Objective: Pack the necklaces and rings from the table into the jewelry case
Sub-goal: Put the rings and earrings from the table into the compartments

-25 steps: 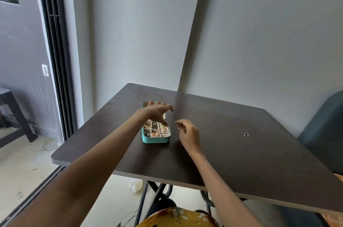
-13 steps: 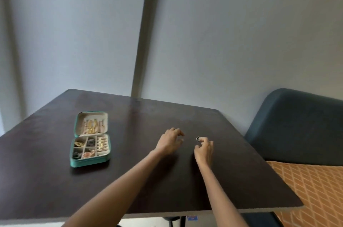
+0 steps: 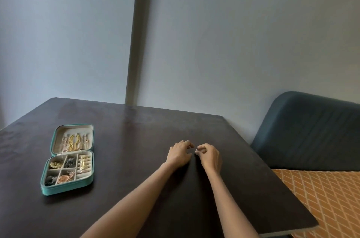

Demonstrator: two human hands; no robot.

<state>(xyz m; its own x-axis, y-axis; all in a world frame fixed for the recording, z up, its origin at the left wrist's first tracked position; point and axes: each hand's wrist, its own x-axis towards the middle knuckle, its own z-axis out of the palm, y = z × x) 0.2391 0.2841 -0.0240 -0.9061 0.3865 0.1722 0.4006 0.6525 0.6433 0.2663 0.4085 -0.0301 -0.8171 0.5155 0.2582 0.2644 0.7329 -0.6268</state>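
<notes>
Head view: I look down on my dark table [image 3: 136, 159], with both my hands in the middle and the jewelry case [image 3: 68, 188] far to my left.
What changed: half a second ago the small ring lay on the table just in front of my right fingertips; now it sits between them, so I judge that the pick-up is made or almost made.
Right hand [image 3: 209, 157]: curled, thumb and first fingers pinching the ring [image 3: 197, 149]; only a thin pale glint of it shows.
Left hand [image 3: 179, 153]: fingers bent and loosely spread, close beside the right hand; I cannot tell if it touches the ring, and it seems to hold nothing.
Meaning for the task: the ring is off the table or nearly so, and next it must travel left to the case, which is well apart from my hands.
Case: one, open flat, the lid part farther from me with gold chains [image 3: 73, 142], the tray part nearer with small compartments.
Count of compartments: I see four squares and one column with ring rolls [image 3: 84, 163]; most already hold something.
Count on the table: one ring, in my fingers; no other loose necklace or ring shows on the table.
Hands: two, both bare.
</notes>
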